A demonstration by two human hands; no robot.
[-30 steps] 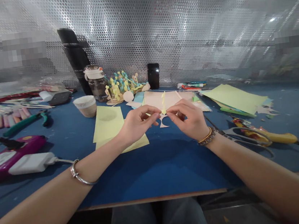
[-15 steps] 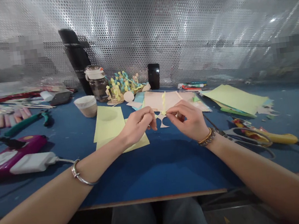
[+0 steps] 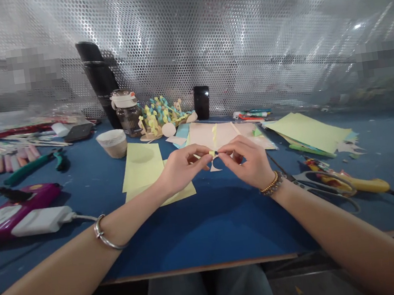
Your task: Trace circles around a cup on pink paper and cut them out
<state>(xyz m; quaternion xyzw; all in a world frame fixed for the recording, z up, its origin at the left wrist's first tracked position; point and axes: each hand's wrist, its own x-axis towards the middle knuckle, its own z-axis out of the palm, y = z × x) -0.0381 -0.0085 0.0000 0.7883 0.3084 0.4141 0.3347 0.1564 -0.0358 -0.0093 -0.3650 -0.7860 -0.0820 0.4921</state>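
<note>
Blue mat (image 3: 207, 232) passable nearest the body, scissors (image 3: 302, 181) blocking rightward

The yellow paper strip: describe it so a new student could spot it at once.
On the blue table, look between the left hand and right hand. The narrow yellow paper strip stands from their fingertips against a pale pink sheet, far thinner than the yellow sheets nearby.

A narrow pale-yellow paper strip (image 3: 214, 138) stands upright, its lower end pinched from both sides.
</note>
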